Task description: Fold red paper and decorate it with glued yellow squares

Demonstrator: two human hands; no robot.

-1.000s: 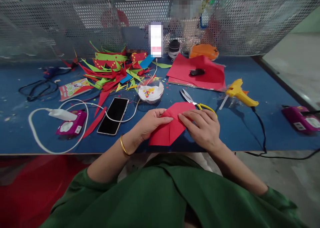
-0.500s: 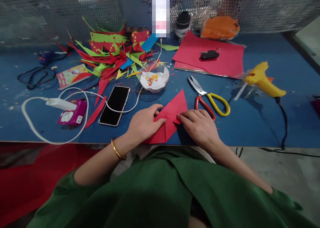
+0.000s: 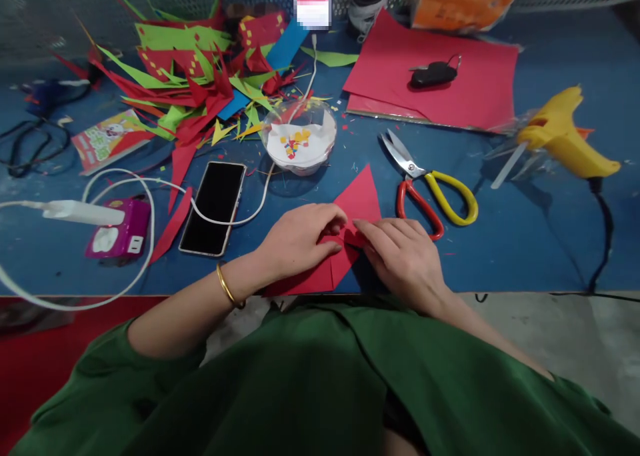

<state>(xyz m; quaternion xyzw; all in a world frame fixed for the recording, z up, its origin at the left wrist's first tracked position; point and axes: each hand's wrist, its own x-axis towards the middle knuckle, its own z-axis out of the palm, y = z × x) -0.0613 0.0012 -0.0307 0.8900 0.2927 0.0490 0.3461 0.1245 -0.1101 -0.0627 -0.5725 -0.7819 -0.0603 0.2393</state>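
Note:
A folded sheet of red paper lies at the table's front edge, one pointed corner facing away from me. My left hand rests on its left part, fingers curled and thumb close to the middle crease. From the other side my right hand pinches a fold of the same sheet between thumb and fingertips; the thumb is mostly hidden. Just beyond my right hand lie scissors with one red and one yellow handle, blades apart. Under my left hand, part of the sheet is covered.
Behind the hands stands a clear bowl with paper bits. A phone, a purple power adapter and a looping white cable are on the left. Coloured paper scraps pile up behind. Red sheets with a key fob, and a yellow glue gun, lie right.
The view has shifted closer to the table. My left hand has slid toward the middle of the sheet, its fingers nearer my right hand, which still grips the fold.

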